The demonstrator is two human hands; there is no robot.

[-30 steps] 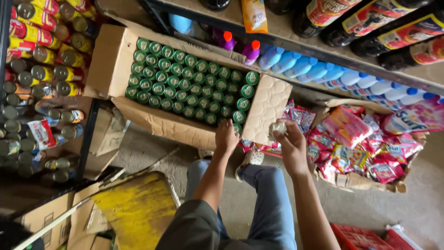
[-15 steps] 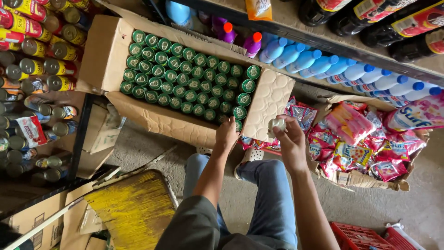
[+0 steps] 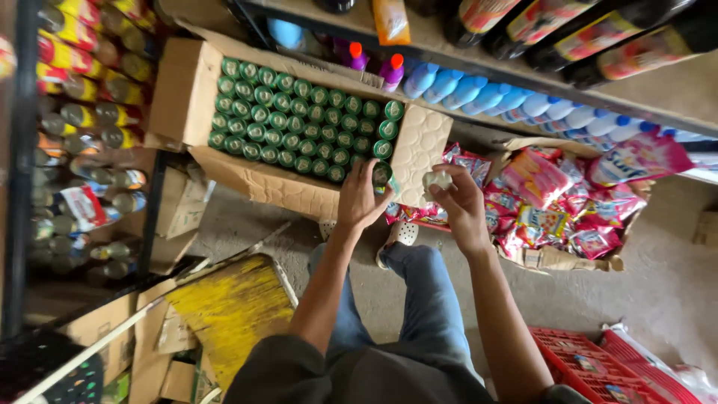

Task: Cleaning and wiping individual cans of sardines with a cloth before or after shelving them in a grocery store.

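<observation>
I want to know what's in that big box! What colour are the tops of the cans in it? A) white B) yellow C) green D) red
C: the open cardboard box is packed with rows of cans whose round tops are all green, and the left hand grips one can at the box's near corner.

1. Green-lidded can (image 3: 383, 173) in the left hand (image 3: 361, 200), the same green as the rows of caps in the brown cardboard box (image 3: 187, 90) just beyond it.
2. Pale cream cloth wad (image 3: 437, 179) in the right hand (image 3: 458, 206).
3. Pink and red sachet packs (image 3: 553, 198) to the right of that hand.
4. Blue bottles (image 3: 486, 96) above, purple bottles with orange caps (image 3: 374, 66) beside them.
5. Below the left hand, a scuffed yellow board (image 3: 232, 307); below the right, a red crate (image 3: 591, 359).
</observation>
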